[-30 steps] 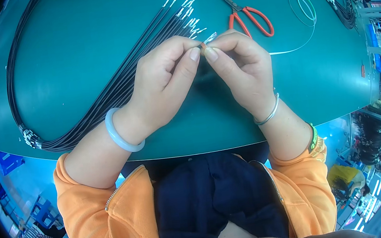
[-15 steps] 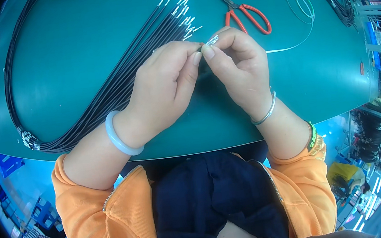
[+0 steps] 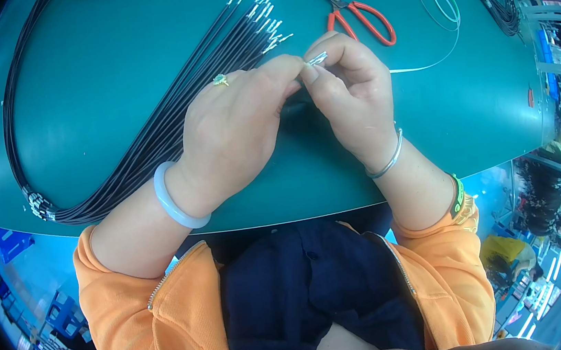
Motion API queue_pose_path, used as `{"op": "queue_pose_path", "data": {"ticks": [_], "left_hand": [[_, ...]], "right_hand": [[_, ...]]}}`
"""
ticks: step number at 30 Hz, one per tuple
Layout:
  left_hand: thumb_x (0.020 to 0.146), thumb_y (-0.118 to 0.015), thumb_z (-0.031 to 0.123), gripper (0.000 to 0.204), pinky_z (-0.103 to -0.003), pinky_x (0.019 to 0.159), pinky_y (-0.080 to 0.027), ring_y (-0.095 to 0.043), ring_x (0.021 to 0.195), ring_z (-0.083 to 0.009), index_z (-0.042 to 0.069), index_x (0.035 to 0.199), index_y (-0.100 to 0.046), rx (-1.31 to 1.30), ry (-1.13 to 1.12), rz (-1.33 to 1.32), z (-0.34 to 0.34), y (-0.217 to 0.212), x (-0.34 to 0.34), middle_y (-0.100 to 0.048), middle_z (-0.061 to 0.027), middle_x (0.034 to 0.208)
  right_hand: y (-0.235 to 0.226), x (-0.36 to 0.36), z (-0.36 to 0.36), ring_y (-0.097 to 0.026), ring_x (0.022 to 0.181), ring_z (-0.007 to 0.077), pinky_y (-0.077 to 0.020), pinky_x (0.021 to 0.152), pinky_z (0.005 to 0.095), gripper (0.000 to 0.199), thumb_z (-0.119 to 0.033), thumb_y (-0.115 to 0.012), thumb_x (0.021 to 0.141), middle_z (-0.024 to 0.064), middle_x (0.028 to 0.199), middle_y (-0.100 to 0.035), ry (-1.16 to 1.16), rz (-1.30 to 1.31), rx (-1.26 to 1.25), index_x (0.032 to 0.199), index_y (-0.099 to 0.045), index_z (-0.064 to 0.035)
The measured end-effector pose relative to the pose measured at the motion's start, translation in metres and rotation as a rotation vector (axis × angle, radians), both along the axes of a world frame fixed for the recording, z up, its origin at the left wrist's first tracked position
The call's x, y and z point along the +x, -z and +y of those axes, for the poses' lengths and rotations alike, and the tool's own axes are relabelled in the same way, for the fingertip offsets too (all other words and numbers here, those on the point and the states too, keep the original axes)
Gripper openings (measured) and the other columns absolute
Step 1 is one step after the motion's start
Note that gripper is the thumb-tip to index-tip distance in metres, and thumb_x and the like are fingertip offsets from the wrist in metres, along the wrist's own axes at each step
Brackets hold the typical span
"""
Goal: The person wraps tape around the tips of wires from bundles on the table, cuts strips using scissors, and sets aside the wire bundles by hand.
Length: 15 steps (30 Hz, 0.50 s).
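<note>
The setting is a factory assembly workshop. A green work mat covers the bench point(image 3: 80, 115). A bundle of black terminal-tipped wires point(image 3: 170, 118) lies along its left edge, and red-handled scissors point(image 3: 359, 14) lie near its far edge. Blue crates point(image 3: 5, 244) stand on the floor below.

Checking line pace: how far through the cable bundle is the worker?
Done: cannot count; the black cables fanned on the green table all show metal tips. In hand: left hand and right hand pinch one small metal terminal. Left: unclear; red scissors and thin looped wire lie untouched.
</note>
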<state>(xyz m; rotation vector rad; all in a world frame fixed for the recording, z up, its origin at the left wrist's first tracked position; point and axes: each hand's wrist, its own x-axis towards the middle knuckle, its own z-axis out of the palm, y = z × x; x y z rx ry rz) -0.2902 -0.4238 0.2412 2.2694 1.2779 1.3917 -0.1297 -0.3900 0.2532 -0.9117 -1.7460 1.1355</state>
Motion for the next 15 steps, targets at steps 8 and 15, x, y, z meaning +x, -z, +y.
{"op": "queue_pose_path", "data": {"ticks": [8,15], "left_hand": [[0.087,-0.054,0.005,0.018,-0.021,0.062,-0.047,-0.058,0.070,-0.0099,-0.001,0.104,-0.056,-0.530,0.255,-0.783,0.0021,0.0005,-0.0027,-0.061,-0.0054,0.085],[0.088,-0.053,0.005,0.016,-0.019,0.067,-0.046,-0.055,0.076,-0.0074,-0.001,0.103,-0.057,-0.581,0.333,-0.905,0.0001,-0.0005,-0.0029,-0.059,-0.0031,0.086]], "right_hand": [[-0.0023,-0.0097,-0.0034,-0.056,0.066,0.0131,-0.0443,0.059,0.0236,0.008,-0.008,-0.065,0.079,0.0051,0.074,-0.059,0.064,0.078,0.057,0.079,-0.060,-0.0019],[-0.0044,-0.0040,-0.0026,-0.053,0.068,0.0073,-0.0427,0.059,0.0186,0.008,-0.006,-0.061,0.084,0.0023,0.078,-0.057,0.062,-0.153,0.068,0.087,-0.058,0.0006]]}}
